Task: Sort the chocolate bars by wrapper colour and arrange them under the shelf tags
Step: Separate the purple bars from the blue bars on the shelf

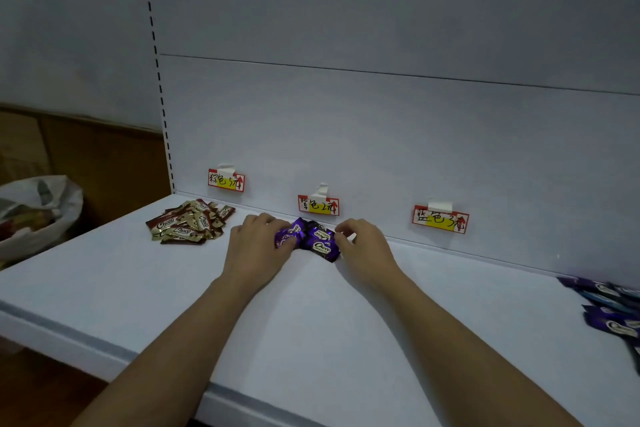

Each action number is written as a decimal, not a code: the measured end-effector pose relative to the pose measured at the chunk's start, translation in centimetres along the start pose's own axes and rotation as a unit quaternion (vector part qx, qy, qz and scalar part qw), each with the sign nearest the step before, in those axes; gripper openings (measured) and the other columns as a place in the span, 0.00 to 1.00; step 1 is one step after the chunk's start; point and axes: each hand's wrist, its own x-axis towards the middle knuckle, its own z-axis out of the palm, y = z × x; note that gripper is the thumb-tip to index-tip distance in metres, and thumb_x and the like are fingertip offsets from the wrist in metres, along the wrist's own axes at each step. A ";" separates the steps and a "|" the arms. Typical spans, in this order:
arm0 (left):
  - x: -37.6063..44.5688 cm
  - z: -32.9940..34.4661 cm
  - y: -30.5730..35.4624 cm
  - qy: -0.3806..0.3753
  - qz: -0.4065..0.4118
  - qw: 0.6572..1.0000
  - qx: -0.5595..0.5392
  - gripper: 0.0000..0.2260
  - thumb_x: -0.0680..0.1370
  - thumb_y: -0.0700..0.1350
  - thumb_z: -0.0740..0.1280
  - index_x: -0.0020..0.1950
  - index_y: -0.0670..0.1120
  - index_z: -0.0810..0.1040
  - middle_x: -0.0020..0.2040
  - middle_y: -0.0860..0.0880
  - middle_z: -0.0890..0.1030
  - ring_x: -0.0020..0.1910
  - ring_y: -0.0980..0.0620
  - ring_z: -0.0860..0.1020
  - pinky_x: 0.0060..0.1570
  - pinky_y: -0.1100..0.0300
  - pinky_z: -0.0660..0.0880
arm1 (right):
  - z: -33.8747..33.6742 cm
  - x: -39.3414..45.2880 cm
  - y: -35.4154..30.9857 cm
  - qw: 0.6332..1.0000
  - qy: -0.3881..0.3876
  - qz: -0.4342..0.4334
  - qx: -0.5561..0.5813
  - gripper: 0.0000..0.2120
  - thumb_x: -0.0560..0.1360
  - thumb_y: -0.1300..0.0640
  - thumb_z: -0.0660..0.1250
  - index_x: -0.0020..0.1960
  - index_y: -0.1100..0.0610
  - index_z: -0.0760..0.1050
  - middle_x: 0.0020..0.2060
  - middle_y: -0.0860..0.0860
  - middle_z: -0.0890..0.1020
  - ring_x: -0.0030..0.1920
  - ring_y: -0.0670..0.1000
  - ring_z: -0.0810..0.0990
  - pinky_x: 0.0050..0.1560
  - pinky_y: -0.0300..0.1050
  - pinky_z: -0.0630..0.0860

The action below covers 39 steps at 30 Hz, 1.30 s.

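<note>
From the head camera, both hands bracket a small heap of purple foil-wrapped chocolate bars [310,238] on the white shelf [346,322], directly below the middle red-and-yellow paper tag [318,205]. The left hand [258,246] curls its fingers [287,242] onto the heap's left edge; the right hand [363,246] pinches the right edge. A pile of brown-and-gold wrapped bars [190,222] lies under the left tag [226,180]. Nothing lies under the right tag [440,222], and a mixed blue and purple pile [613,308] waits at the far right. Slick wrappers could slip outward if squeezed unevenly, spreading the heap toward the brown pile.
</note>
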 end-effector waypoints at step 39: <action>-5.2 11.4 39.9 -0.233 0.228 0.926 -0.188 0.11 0.77 0.51 0.69 0.58 0.51 0.82 0.52 0.50 0.78 0.51 0.54 0.74 0.52 0.59 0.71 | -32.3 -13.3 22.8 0.968 -0.114 0.054 -0.217 0.06 0.76 0.60 0.69 0.47 0.50 0.81 0.41 0.41 0.76 0.41 0.41 0.74 0.38 0.29 0.66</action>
